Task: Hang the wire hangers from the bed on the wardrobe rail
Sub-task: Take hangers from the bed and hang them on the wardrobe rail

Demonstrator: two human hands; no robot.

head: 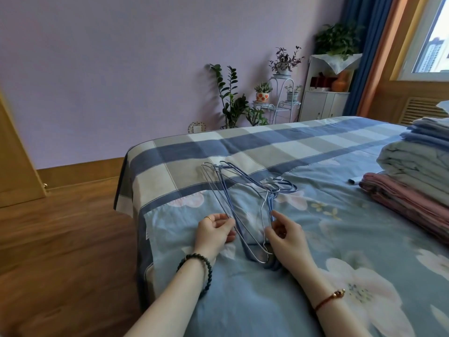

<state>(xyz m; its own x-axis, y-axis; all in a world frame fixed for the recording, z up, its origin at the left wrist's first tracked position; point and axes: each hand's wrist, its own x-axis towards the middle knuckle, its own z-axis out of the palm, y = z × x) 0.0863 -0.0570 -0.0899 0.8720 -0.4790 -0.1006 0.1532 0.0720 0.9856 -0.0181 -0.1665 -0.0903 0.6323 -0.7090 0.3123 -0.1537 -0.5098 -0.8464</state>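
Bundle of thin wire hangers (243, 190), blue and silver, lies flat on the floral cotton bed (340, 215). Left hand (215, 231) pinches one wire side; right hand (283, 233) pinches the neck wires. Folded quilts (418, 166) stacked well apart.

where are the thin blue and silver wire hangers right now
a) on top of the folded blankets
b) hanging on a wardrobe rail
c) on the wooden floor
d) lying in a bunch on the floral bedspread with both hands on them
d: the thin blue and silver wire hangers lie bunched on the floral bedspread, with the left hand and right hand pinching their wires.
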